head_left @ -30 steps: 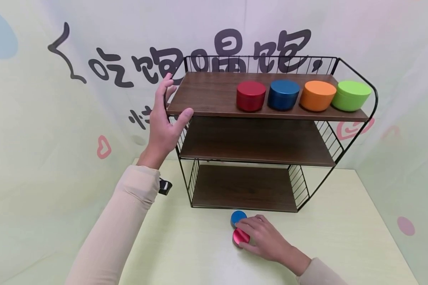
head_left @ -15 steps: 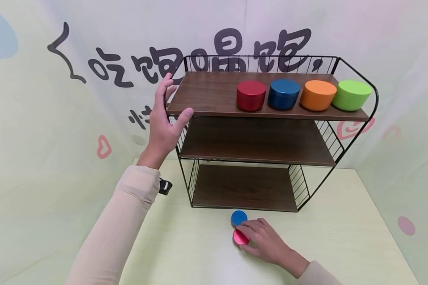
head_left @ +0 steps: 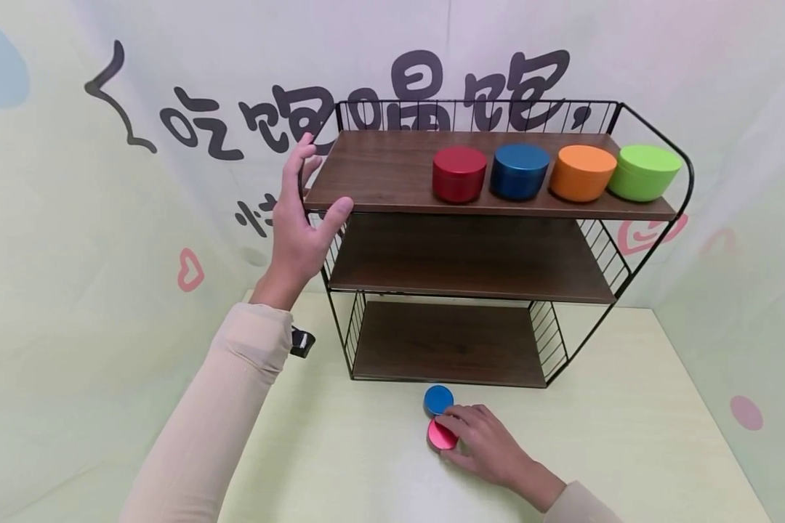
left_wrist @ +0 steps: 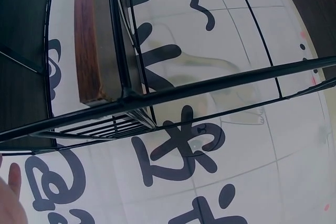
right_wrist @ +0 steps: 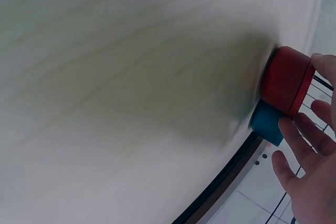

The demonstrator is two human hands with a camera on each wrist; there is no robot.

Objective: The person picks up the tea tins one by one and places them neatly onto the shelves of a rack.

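The small red tin (head_left: 440, 436) seems to stand on the table (head_left: 366, 472). The right hand (head_left: 489, 447) comes in from four o'clock and pinches it, thumb on the near side, fingers over the far side of the lid, the gap between them only about as wide as the tin. The step in hand looks like gripping this tin; the next move would call for an even hold that spares the small blue tin (head_left: 438, 399), close by at twelve o'clock. Whether the two tins touch I cannot tell.

Farther off at twelve is the three-tier rack (head_left: 471, 261). Its top shelf bears a big red tin (head_left: 459, 176) at twelve, then a big blue tin (head_left: 520, 173), an orange tin (head_left: 582, 174) and, past one o'clock, a green tin (head_left: 645, 174).

Toward eleven, the left hand (head_left: 297, 225) rests against the rack's top corner, fingers pointing up and fairly straight, thumb spread wide across the shelf's front edge. It seems to steady the rack; how firmly is not shown. Its forearm slants up from eight o'clock.
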